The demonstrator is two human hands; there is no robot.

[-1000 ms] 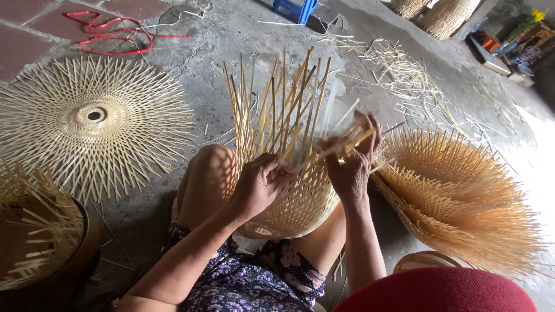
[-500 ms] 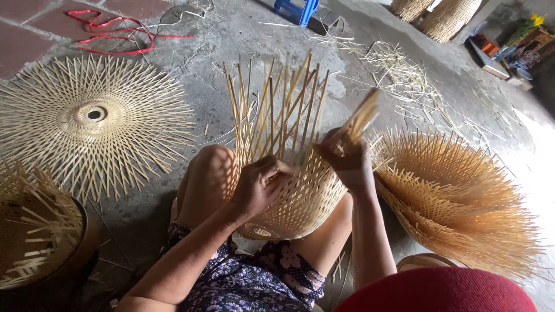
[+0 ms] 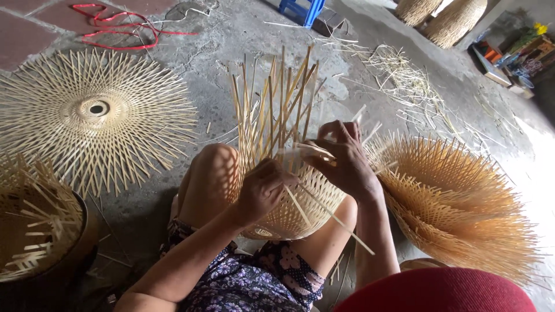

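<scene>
1. Our left hand (image 3: 263, 188) grips the half-woven bamboo basket (image 3: 295, 199) between our knees.
2. Our right hand (image 3: 344, 162) pinches a bamboo strip (image 3: 312, 149) at the basket's upper edge.
3. A flat woven disc (image 3: 95, 115) lies left of the basket.

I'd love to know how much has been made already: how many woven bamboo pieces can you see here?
6: one between the knees, a flat disc on the floor, one at the left edge, a fanned stack right, two baskets far back. More may be nested, hidden.

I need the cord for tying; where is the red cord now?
The red cord lies on the floor at the head view's top left, beyond the flat woven bamboo disc.
</scene>
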